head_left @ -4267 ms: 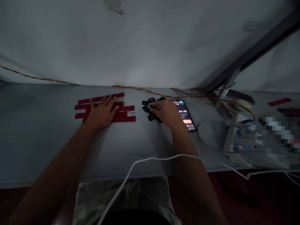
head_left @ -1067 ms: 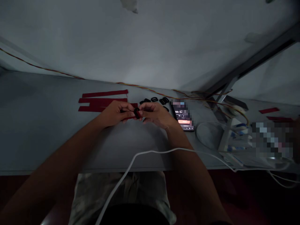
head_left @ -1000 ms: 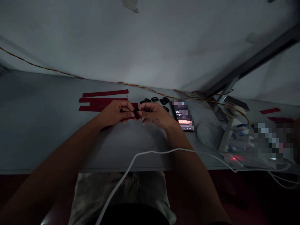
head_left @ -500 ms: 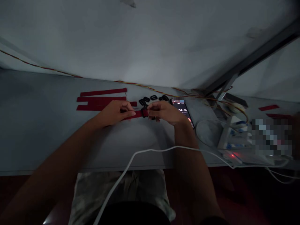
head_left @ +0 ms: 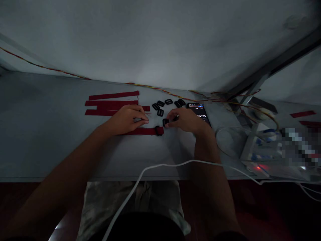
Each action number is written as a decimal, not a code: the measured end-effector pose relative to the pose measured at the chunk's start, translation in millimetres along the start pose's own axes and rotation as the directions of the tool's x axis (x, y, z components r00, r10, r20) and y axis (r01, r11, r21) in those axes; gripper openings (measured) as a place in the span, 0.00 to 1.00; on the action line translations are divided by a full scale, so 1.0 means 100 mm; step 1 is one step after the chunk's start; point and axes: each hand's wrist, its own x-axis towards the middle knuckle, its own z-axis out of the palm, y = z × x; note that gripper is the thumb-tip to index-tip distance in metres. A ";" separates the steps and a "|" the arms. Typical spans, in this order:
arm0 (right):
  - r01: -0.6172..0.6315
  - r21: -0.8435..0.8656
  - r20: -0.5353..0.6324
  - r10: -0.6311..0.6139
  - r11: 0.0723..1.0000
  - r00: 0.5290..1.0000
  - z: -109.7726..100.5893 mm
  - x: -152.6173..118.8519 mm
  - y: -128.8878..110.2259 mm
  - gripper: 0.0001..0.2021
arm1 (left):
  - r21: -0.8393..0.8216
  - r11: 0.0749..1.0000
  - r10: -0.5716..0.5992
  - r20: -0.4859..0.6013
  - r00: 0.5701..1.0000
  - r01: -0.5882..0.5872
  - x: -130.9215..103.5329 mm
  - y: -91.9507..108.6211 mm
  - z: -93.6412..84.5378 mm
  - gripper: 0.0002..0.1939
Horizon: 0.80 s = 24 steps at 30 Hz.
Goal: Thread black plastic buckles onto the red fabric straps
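Observation:
A red webbing strap (head_left: 144,131) lies on the table, threaded through a black slide buckle (head_left: 157,130) near its right end. Just above this strap, my left hand (head_left: 129,118) has its thumb and fingers apart, holding nothing. My right hand (head_left: 184,119) closes thumb and fingertips on a loose black buckle (head_left: 165,123) right of the strap's end. A dark patch shows between its fingers; what it is I cannot make out. Several more black buckles (head_left: 160,112) lie behind. Beyond my left hand are several red straps (head_left: 114,95), laid roughly side by side.
A phone (head_left: 200,113) showing a running timer lies behind my right hand. The white cable (head_left: 163,164) crosses in front of me over my right forearm. Twisted wires (head_left: 155,88) run along the wall. At the right stand a white power strip (head_left: 260,140) and a metal frame (head_left: 258,87).
Both hands have let go of the red strap with its buckle, which now lies flat on the table. My right hand has moved onto a loose buckle. The view has shifted slightly.

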 end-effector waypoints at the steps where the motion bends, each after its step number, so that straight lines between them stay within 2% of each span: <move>1: 0.014 0.012 -0.001 -0.014 1.000 1.000 0.01 0.01 -0.01 0.11 | -0.009 1.000 -0.017 -0.017 1.000 0.017 0.01 0.03 0.00 0.09; 3: 0.077 0.073 -0.028 -0.075 0.994 0.997 0.02 0.01 -0.03 0.10 | -0.020 0.998 -0.062 -0.051 0.997 0.061 0.02 0.08 -0.01 0.12; 5: 0.176 0.200 -0.117 -0.154 0.964 0.981 0.05 0.01 -0.10 0.10 | -0.043 0.991 -0.129 -0.070 0.989 0.126 0.03 0.13 -0.01 0.14; 8: 0.333 0.412 -0.233 -0.255 0.848 0.938 0.16 -0.01 -0.28 0.14 | -0.247 0.945 -0.235 -0.059 0.970 0.214 0.04 0.17 0.00 0.21; 11: 0.386 0.574 -0.224 -0.315 0.722 0.922 0.31 -0.02 -0.48 0.16 | -0.437 0.866 -0.300 -0.067 0.952 0.242 0.05 0.19 0.00 0.20; 13: 0.341 0.695 -0.201 -0.284 0.633 0.938 0.41 -0.01 -0.56 0.19 | -0.426 0.865 -0.366 -0.174 0.914 0.265 0.06 0.18 -0.03 0.14; 15: 0.313 0.748 -0.219 -0.228 0.585 0.949 0.49 0.01 -0.61 0.22 | -0.376 0.877 -0.427 -0.324 0.844 0.299 0.07 0.16 -0.07 0.10; 17: 0.346 0.672 -0.248 -0.241 0.655 0.938 0.59 0.01 -0.64 0.22 | -0.366 0.880 -0.450 -0.439 0.777 0.303 0.07 0.13 -0.10 0.08; 19: 0.430 0.453 -0.216 -0.372 0.781 0.903 0.70 0.00 -0.69 0.20 | -0.424 0.865 -0.464 -0.478 0.745 0.267 0.07 0.11 -0.11 0.09; 21: 0.536 0.193 -0.100 -0.527 0.822 0.844 0.82 -0.02 -0.75 0.16 | -0.504 0.832 -0.485 -0.461 0.743 0.231 0.06 0.10 -0.11 0.10; 22: 0.570 0.104 -0.046 -0.569 0.815 0.821 0.87 -0.03 -0.79 0.15 | -0.524 0.820 -0.491 -0.440 0.752 0.230 0.06 0.11 -0.11 0.11; 24: 0.589 0.009 0.018 -0.589 0.808 0.808 0.93 -0.04 -0.84 0.14 | -0.514 0.824 -0.481 -0.417 0.771 0.236 0.06 0.12 -0.11 0.13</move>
